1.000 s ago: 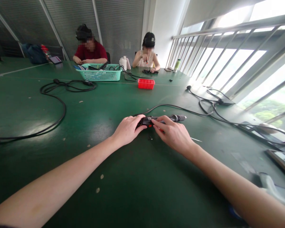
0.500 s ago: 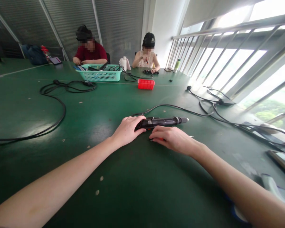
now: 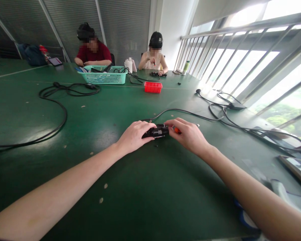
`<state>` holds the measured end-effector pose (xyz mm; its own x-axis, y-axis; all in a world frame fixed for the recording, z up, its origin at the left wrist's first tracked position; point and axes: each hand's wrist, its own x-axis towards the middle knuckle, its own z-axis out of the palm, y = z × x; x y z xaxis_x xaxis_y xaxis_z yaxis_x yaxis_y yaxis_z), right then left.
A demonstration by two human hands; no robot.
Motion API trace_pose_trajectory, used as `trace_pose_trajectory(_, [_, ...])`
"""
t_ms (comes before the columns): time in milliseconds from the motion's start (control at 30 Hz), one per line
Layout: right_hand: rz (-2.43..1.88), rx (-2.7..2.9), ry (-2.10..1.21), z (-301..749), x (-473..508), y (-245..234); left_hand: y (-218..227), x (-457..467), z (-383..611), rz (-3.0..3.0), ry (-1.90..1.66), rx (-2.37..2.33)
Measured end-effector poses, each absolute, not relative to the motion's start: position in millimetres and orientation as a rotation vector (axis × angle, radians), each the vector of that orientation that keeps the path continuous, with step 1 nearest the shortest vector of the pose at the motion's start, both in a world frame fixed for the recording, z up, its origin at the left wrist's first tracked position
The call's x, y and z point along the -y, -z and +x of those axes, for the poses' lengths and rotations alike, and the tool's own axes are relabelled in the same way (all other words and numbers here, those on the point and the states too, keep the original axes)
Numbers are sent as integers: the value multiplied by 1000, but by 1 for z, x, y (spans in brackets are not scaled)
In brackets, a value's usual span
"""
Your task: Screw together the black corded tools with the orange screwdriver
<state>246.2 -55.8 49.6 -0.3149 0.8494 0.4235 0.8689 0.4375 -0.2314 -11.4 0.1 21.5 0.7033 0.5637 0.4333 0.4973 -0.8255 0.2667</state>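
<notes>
A black corded power tool (image 3: 157,131) lies on the green table (image 3: 145,187) in front of me. My left hand (image 3: 134,136) is closed on its left end and presses it down. My right hand (image 3: 189,135) covers the tool's right half, fingers pinched round a small orange-handled tool (image 3: 177,130) whose tip points at the black body. The power tool's far end is hidden under my right hand. Its black cord (image 3: 183,111) runs off to the right. A tiny dark part (image 3: 155,146) lies on the table just below the tool.
At the far end two people sit working by a teal basket (image 3: 104,77), a red box (image 3: 153,87) and a white bottle (image 3: 129,65). Black cables loop at the left (image 3: 57,100) and right (image 3: 230,112). A flat framed panel (image 3: 294,165) lies near the right edge.
My right hand went down to the table, took up the small orange-handled tool, and has come back onto the black power tool. My left hand has kept its hold.
</notes>
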Motion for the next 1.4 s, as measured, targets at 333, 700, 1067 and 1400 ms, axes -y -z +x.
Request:
trace_pose_trajectory(333, [-1362, 2136, 40, 238, 60, -50, -19, 0, -12, 2797, -783, -823])
trace_pose_trajectory(700, [-1369, 2109, 42, 235, 59, -46, -20, -1, -11, 2765, -778, -717])
trace_pose_trajectory(1067, [-1378, 2254, 232, 237, 59, -40, -18, 0, -10, 2719, -776, -853])
trace_pose_trajectory(1400, [-1265, 2613, -125, 216, 70, -40, -11, -8, -10, 2615, -797, -984])
